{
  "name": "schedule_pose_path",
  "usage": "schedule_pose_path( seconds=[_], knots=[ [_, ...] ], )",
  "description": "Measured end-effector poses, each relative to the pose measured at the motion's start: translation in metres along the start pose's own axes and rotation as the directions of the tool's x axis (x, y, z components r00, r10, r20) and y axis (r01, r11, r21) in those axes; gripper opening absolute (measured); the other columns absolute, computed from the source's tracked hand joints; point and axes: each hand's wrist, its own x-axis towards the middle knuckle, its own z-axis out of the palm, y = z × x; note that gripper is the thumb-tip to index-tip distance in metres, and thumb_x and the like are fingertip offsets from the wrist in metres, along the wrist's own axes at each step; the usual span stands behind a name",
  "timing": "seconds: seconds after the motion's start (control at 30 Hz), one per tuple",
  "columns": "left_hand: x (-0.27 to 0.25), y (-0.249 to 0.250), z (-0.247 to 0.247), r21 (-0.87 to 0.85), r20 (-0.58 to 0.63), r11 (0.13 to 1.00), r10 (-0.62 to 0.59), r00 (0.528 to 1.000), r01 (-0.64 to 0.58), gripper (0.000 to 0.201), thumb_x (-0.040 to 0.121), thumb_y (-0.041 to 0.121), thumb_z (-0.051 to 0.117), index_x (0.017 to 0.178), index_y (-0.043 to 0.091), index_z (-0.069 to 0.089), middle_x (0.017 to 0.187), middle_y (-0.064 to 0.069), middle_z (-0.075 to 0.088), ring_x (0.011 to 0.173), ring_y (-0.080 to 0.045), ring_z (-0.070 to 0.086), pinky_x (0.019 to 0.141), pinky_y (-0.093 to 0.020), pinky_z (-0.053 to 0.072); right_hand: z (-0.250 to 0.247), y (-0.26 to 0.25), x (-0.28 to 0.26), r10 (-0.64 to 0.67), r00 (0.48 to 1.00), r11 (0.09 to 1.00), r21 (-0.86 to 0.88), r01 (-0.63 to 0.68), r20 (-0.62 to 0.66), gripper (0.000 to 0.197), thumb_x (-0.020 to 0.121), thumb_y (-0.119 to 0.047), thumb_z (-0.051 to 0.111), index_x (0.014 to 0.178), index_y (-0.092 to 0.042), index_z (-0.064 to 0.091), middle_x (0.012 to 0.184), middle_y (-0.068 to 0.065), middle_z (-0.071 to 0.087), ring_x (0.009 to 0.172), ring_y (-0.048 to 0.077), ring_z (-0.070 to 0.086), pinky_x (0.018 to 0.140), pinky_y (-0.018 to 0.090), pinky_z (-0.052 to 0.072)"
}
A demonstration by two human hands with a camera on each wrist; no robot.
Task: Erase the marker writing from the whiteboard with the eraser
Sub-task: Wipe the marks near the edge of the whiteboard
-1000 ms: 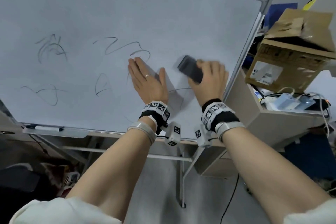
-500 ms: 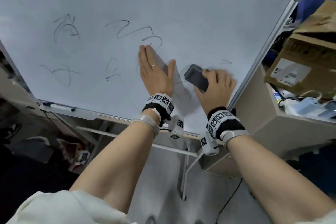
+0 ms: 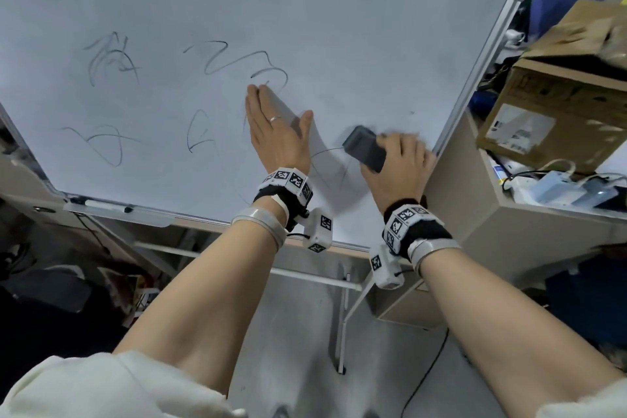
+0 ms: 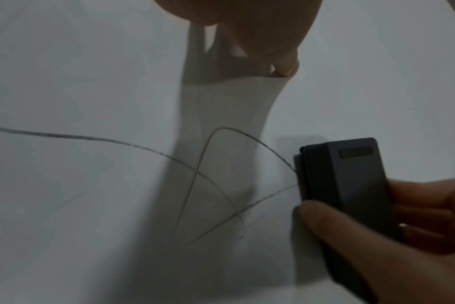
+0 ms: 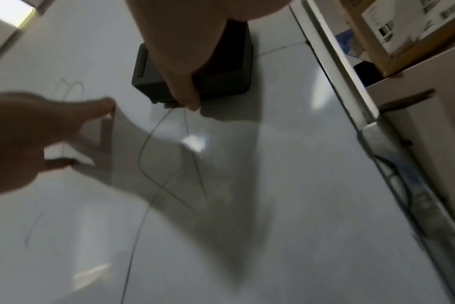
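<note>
Head view, with both wrist views. The right hand (image 3: 395, 170) is gripping the dark eraser (image 3: 364, 153), its fingers (image 3: 403, 142) curled over the far side and the thumb pressing the near side, so that the pad is lying flat against the whiteboard (image 3: 339, 27) near the board's lower right edge. The eraser's long axis is running obliquely, up toward the left and down toward the wrist. The left hand (image 3: 278, 136) is lying flat on the board just beside it, fingers straight and close together, thumb spread outward toward the eraser; it is holding nothing and appears to be bracing the board.

The governing relation: the nearest marker writing (image 4: 221, 164), a set of thin crossing loops, is lying immediately to the left of the eraser's leading end and below the left thumb, in the gap between the two hands. In the left wrist view two strokes are running right up to the eraser's edge. The remaining scribbles (image 3: 112, 58) are lying well apart, farther left, beyond the left hand. The right hand is therefore the nearer one, and the coming stroke probably calls for a leftward, slightly downward sweep; the bracing hand may be standing in its path.
</note>
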Motion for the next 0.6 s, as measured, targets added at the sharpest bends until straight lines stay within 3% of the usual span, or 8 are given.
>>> schedule_pose_path(
  seconds=[0.2, 0.33, 0.43, 0.5, 0.6],
  knots=[
    [-0.001, 0.0, -0.001, -0.001, -0.018, 0.999, 0.032, 0.999, -0.032, 0.085, 0.093, 0.045, 0.063, 0.155, 0.001, 0.024, 0.164, -0.013, 0.021, 0.152, -0.029, 0.022, 0.122, -0.04, 0.028, -0.03, -0.001, 0.058, 0.195, 0.948, 0.974, 0.163, -0.157, -0.251, 0.047, 0.067, -0.037, 0.076, 0.107, -0.019, 0.058, 0.11, 0.007, 0.058, 0.107, 0.03, 0.052, 0.09, 0.044, 0.038],
    [-0.002, 0.001, 0.003, 0.013, -0.003, 1.0, 0.026, 1.0, -0.025, 0.088, 0.093, 0.048, 0.062, 0.156, 0.0, 0.022, 0.164, -0.014, 0.019, 0.153, -0.029, 0.02, 0.122, -0.037, 0.025, -0.01, 0.004, 0.017, 0.074, 0.995, 0.995, 0.074, -0.069, -0.069, 0.047, 0.066, -0.033, 0.08, 0.106, -0.02, 0.058, 0.107, 0.008, 0.058, 0.101, 0.03, 0.051, 0.088, 0.044, 0.037],
    [-0.004, 0.001, 0.003, 0.029, -0.003, 0.999, 0.038, 0.999, -0.038, 0.088, 0.093, 0.049, 0.06, 0.156, 0.0, 0.021, 0.165, -0.015, 0.018, 0.153, -0.03, 0.019, 0.123, -0.039, 0.025, 0.007, 0.009, -0.015, -0.011, 0.997, 1.0, 0.017, 0.01, 0.07, 0.047, 0.066, -0.032, 0.081, 0.106, -0.024, 0.059, 0.108, 0.004, 0.059, 0.099, 0.029, 0.05, 0.088, 0.041, 0.034],
    [-0.004, 0.003, 0.003, 0.035, -0.004, 0.999, 0.031, 1.0, -0.031, 0.089, 0.093, 0.05, 0.06, 0.156, 0.0, 0.021, 0.165, -0.014, 0.017, 0.153, -0.029, 0.018, 0.123, -0.041, 0.025, 0.002, 0.01, -0.005, -0.022, 0.999, 0.999, 0.027, 0.02, 0.048, 0.046, 0.066, -0.032, 0.08, 0.106, -0.024, 0.059, 0.109, 0.003, 0.059, 0.101, 0.028, 0.05, 0.088, 0.041, 0.033],
    [-0.006, 0.005, 0.001, 0.054, -0.011, 0.999, 0.003, 1.0, -0.002, 0.09, 0.093, 0.052, 0.059, 0.157, 0.004, 0.02, 0.166, -0.011, 0.016, 0.154, -0.027, 0.016, 0.124, -0.043, 0.021, -0.016, 0.012, 0.027, 0.103, 0.988, 0.991, 0.102, -0.092, -0.115, 0.045, 0.067, -0.032, 0.079, 0.105, -0.02, 0.058, 0.107, 0.006, 0.059, 0.102, 0.029, 0.051, 0.085, 0.041, 0.034]
  ],
)
